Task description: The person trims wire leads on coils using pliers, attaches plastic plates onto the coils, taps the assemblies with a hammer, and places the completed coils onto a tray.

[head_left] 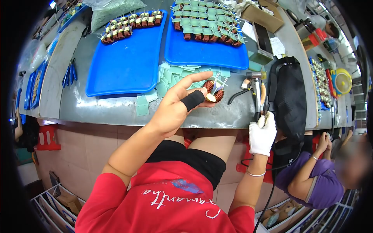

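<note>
My left hand [176, 103], with a black wrap on its thumb, pinches a toroidal coil [218, 94] wound with copper-coloured wire. Pale strips stick up from the coil's middle, and the index finger stretches out above it. My right hand [263, 134] wears a white glove and is closed round the lower handle of a small hammer [257, 93]. The hammer's metal head lies toward the back, with a yellowish tip on its right. Beside it are pliers with a black handle [237, 95] and an orange handle [263, 92].
Pale green square sheets [171, 75] lie scattered behind my left hand. A blue tray [124, 70] and a second blue tray [206, 56] hold rows of coils. Blue-handled cutters [70, 73] lie left; a black bag [288, 101] lies right. A person in purple [311, 178] sits at right.
</note>
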Motion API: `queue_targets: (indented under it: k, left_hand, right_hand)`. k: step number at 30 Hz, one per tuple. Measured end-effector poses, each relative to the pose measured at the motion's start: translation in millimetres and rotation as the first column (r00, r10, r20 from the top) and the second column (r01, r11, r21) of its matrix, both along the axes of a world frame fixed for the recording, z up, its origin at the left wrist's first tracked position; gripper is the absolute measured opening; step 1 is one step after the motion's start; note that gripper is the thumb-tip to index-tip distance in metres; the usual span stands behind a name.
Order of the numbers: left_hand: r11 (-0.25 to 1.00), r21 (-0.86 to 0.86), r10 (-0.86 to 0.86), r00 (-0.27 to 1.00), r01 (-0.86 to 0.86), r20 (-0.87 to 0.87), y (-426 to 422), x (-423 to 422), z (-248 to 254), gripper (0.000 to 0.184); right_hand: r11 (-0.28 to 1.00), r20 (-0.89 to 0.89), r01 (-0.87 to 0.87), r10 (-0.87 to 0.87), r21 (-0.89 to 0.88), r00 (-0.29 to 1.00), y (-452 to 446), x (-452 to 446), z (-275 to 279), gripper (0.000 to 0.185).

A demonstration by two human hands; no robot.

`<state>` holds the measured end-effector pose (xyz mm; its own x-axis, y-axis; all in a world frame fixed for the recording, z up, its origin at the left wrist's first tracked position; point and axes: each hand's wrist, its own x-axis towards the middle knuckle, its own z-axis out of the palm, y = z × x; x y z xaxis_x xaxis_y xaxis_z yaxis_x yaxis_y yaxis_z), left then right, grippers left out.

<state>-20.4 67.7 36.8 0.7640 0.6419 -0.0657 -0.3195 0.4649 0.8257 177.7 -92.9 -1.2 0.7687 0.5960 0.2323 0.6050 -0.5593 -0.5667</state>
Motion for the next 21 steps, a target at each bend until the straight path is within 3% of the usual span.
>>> queue_targets:
  k: [5, 8, 10, 12, 13, 14, 15, 16, 17, 18, 21]
  left_hand:
    - [0.999, -0.037, 0.002, 1.0, -0.002, -0.006, -0.1, -1.6, 0.6, 0.046]
    - [0.997, -0.075, -0.023, 0.998, 0.019, -0.052, 0.8, -1.6, 2.9, 0.045]
    - [0.997, -0.071, -0.041, 0.998, 0.037, -0.048, 2.4, -2.2, 2.0, 0.044]
    - [0.996, -0.067, -0.063, 0.997, 0.06, -0.044, 2.1, -1.9, 1.0, 0.043]
    - [0.995, -0.084, -0.062, 0.998, 0.059, -0.023, 1.2, -1.3, 0.3, 0.042]
    - [0.993, -0.101, -0.061, 0.998, 0.06, -0.003, 0.4, -0.5, -0.1, 0.041]
    - [0.993, -0.101, -0.068, 0.998, 0.067, -0.003, -0.2, 0.1, -0.3, 0.041]
    - [0.991, -0.103, -0.082, 0.996, 0.079, -0.02, -0.8, 0.4, -0.4, 0.039]
    - [0.99, -0.105, -0.095, 0.995, 0.09, -0.038, -1.3, 0.7, -0.4, 0.038]
    - [0.99, -0.104, -0.098, 0.994, 0.094, -0.038, -2.2, 1.3, -0.4, 0.038]
    - [0.988, -0.13, -0.084, 0.996, 0.081, -0.017, -3.3, 3.4, -1.0, 0.044]
  right_hand:
    - [0.995, 0.162, 0.008, 0.007, -0.096, 0.987, 2.5, 0.4, -1.7, 0.034]
    - [0.999, 0.377, 0.01, 0.003, -0.031, 0.926, 4.5, -7.3, 2.7, 0.039]
    - [0.995, 0.429, -0.029, -0.017, 0.1, 0.903, 8.1, -12.4, 5.3, 0.042]
    - [0.95, 0.274, -0.155, 0.078, 0.27, 0.959, 9.0, -17.5, 4.8, 0.042]
    - [0.947, -0.104, -0.094, 0.131, 0.308, 0.986, 8.5, -30.6, 16.4, 0.043]
    - [0.949, -0.358, -0.073, 0.187, 0.308, 0.915, 9.2, -38.5, 23.7, 0.046]
    - [0.902, -0.472, -0.099, 0.31, 0.419, 0.825, 12.1, -43.7, 22.9, 0.05]
    - [0.892, -0.508, -0.186, 0.395, 0.412, 0.765, 14.4, -46.1, 28.2, 0.05]
    - [0.877, -0.677, -0.116, 0.439, 0.467, 0.59, 17.8, -52.8, 32.7, 0.053]
    - [0.883, -0.749, -0.119, 0.451, 0.455, 0.485, 22.0, -56.0, 38.8, 0.054]
    - [0.87, -0.693, -0.181, 0.478, 0.459, 0.54, 28.1, -67.1, 32.6, 0.054]
